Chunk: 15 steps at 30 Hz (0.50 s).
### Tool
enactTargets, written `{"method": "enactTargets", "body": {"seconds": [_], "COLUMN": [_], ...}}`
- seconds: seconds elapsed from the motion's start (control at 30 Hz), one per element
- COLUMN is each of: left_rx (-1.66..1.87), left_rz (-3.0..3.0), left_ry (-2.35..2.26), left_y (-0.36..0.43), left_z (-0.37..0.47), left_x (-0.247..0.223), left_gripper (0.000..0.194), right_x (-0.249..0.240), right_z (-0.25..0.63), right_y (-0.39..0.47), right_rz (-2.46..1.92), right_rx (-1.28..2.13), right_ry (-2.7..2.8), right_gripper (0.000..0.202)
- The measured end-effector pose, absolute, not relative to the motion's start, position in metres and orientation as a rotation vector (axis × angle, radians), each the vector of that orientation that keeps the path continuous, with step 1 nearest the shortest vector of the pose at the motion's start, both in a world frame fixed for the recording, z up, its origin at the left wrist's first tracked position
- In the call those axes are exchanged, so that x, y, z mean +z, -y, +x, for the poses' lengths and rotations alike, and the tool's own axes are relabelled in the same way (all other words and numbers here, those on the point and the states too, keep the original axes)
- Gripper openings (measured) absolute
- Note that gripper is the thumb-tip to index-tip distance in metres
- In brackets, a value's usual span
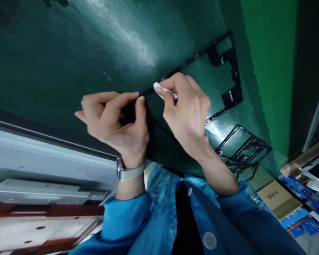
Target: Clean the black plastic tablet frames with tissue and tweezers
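The left hand (113, 122) pinches a corner of the black frame (215, 57) on the green table (69, 63); the right hand (188, 108) pinches a white cloth (165, 91) by the frame's edge.

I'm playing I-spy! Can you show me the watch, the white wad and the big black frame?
Watch (133, 173), head view: on its pale strap.
White wad (156, 85), head view: on its tip.
Big black frame (236, 71), head view: on its short side bar.

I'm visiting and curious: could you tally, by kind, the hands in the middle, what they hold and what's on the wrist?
Hands (left hand, right hand): 2
Black frame: 1
White wad: 1
Watch: 1
Total: 5
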<state>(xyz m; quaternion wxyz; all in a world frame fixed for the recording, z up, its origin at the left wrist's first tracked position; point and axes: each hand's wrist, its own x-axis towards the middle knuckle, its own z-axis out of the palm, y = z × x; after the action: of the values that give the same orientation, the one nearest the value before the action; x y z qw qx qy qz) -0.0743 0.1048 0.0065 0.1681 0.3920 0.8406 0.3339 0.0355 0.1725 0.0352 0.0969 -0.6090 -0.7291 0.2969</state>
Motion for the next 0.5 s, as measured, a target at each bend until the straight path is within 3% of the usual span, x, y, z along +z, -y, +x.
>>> {"method": "enactTargets", "body": {"seconds": [0.1, 0.23, 0.5], "left_rx": [0.875, 0.897, 0.849], "left_rz": [1.074, 1.090, 1.090], "left_ry": [-2.384, -2.409, -2.384], "left_y": [-0.1045, -0.1049, -0.1048], "left_z": [-0.0748, -0.0742, -0.0746], "left_x": [0.0084, 0.0064, 0.0098], "left_gripper": [0.019, 0.029, 0.030], "right_x": [0.0394, 0.0374, 0.0434], "right_z": [0.0319, 0.0309, 0.0283], "right_y": [-0.1712, -0.1721, -0.1761], "right_rz": [-1.796, -1.854, -1.879], "right_rx": [0.890, 0.846, 0.881], "right_ry": [2.249, 2.196, 2.256], "right_gripper": [0.023, 0.024, 0.022]}}
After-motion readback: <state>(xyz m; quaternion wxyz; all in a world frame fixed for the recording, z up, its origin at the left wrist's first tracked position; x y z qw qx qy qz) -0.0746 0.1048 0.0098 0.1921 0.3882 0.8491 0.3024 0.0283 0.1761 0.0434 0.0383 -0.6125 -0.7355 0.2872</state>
